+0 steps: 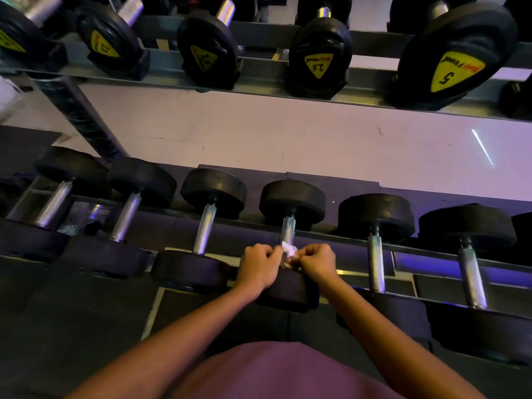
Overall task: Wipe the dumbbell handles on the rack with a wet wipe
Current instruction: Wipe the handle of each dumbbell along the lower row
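Lower grey metal rack [426, 249]: six black round-headed dumbbells [214, 191] with knurled chrome handles in view, seventh cut off at right edge. Upper grey metal shelf [259, 77]: five yellow-labelled black dumbbells [319, 53], blurred, leftmost cropped. One crumpled white wet wipe [289, 250] at near end of fourth handle [288, 229] from left. Left hand [259, 266] and right hand [318, 263], fingers curled, both pinch wipe. Fingertips hidden; wrists cover part of near head.

Crumpled white wet wipe [288, 252] pinched by left hand [257, 266] and right hand [318, 264]. It touches the near end of a knurled chrome handle [288, 230]. Dumbbell [292, 201] lies across lower rack [426, 256].
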